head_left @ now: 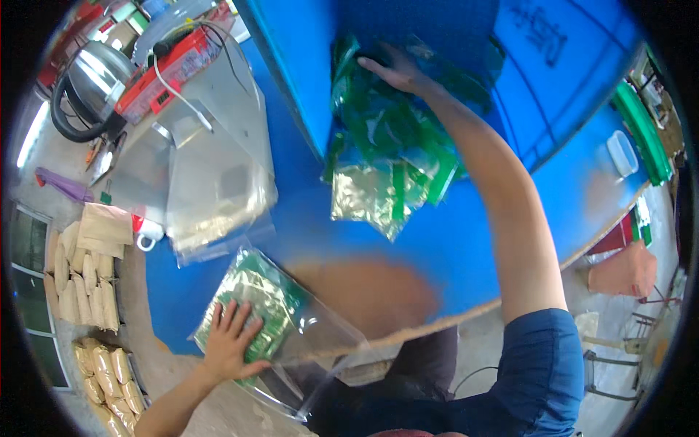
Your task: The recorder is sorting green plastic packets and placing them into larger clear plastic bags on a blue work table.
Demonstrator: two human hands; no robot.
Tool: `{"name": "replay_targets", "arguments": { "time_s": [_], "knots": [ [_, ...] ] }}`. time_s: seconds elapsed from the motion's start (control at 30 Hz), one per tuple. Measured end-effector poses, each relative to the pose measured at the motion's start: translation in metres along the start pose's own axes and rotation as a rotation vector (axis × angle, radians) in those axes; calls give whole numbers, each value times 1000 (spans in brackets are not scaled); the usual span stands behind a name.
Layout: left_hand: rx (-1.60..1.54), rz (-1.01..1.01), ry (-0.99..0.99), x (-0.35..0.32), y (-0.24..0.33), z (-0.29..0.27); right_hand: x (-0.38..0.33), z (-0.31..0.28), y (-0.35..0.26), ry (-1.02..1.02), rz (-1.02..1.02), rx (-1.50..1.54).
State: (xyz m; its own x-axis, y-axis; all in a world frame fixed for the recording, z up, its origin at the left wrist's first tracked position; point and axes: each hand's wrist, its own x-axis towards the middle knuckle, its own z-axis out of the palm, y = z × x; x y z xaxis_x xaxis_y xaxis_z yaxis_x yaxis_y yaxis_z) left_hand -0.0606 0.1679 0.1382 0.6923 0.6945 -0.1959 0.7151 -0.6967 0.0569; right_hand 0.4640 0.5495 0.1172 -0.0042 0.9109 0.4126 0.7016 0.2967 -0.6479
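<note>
Blue worktop, packet pile blurred.
Clear green-filled bag is pressed by spread left hand; right hand is laid open on pile.

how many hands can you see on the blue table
2. The left hand lies flat on a clear bag of green packets at the near edge; the right hand reaches into the pile of green packets farther back.

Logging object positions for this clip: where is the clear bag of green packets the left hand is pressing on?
In the head view, lower left: the clear bag lies at the blue table's near edge, under the left hand, below the stack of empty clear bags.
</note>
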Motion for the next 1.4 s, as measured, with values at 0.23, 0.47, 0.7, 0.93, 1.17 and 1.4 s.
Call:
{"name": "replay_targets", "arguments": {
  "time_s": [0.23, 0.47, 0.7, 0.93, 1.17, 1.4],
  "knots": [
    [-18, -9, 21, -1, -2, 3, 13, 58, 11, -316, 29, -144],
    [-7, 18, 56, -3, -3, 0, -87, 33, -35, -155, 56, -518],
    [54, 26, 51, 2, 9, -6, -169, 36, -93, 13, 331, -525],
    [51, 55, 22, 7, 3, -18, -191, 6, -131, 110, 366, -113],
    [3, -108, -45, -32, -41, -32, -331, 18, -145, -215, -102, -395],
    [-131, -271, 504, -25, 55, -35, -346, -1, -165, 68, -220, -381]
  ]
}}
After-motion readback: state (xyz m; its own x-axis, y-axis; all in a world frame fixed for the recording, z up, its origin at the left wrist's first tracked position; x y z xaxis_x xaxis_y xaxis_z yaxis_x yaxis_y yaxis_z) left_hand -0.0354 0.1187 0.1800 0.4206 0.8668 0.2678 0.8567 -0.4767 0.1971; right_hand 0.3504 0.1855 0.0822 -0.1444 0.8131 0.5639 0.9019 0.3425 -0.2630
